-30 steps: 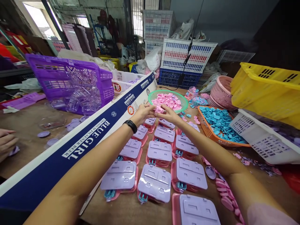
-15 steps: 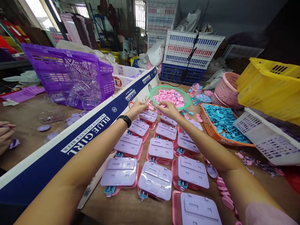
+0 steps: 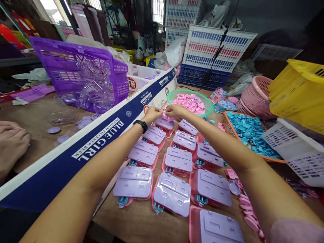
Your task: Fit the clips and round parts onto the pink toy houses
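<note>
Left hand (image 3: 152,115) and right hand (image 3: 176,111) are sitting apart now, no longer meeting on one pink bit. Fingers are curling on both; can't tell if gripping. Pink bits (image 3: 168,118) are lying between and under fingertips, basin (image 3: 211,107) just beyond right hand. Probably working the loose bits.

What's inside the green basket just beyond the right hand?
The green basket holds a heap of small pink pieces. Its bottom is covered by that heap, and the right hand hides part of the near rim.
</note>
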`<action>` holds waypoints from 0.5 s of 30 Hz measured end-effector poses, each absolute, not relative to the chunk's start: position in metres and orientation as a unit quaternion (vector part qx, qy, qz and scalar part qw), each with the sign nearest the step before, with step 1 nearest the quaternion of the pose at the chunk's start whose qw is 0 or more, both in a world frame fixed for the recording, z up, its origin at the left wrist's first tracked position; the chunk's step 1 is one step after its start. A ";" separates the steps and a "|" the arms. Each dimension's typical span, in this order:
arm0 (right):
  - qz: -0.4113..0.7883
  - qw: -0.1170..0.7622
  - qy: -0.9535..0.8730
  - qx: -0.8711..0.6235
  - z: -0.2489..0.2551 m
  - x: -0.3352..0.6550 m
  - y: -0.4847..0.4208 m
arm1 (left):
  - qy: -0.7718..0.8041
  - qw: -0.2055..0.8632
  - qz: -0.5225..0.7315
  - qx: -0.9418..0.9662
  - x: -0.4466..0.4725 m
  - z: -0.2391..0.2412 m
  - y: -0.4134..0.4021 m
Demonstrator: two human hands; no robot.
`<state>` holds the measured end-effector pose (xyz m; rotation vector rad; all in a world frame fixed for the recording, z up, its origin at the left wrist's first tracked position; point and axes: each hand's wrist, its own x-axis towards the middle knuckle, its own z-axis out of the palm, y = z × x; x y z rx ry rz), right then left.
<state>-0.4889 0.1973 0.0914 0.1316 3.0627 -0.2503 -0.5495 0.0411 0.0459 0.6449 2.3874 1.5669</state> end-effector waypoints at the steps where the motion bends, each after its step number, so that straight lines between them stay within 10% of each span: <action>1: -0.056 0.044 0.996 0.050 0.095 -0.491 0.193 | 0.812 0.107 0.532 0.217 -0.551 0.045 0.041; 15: 0.101 0.044 0.993 0.031 0.103 -0.489 0.179 | 0.781 0.148 0.586 0.156 -0.551 0.035 0.050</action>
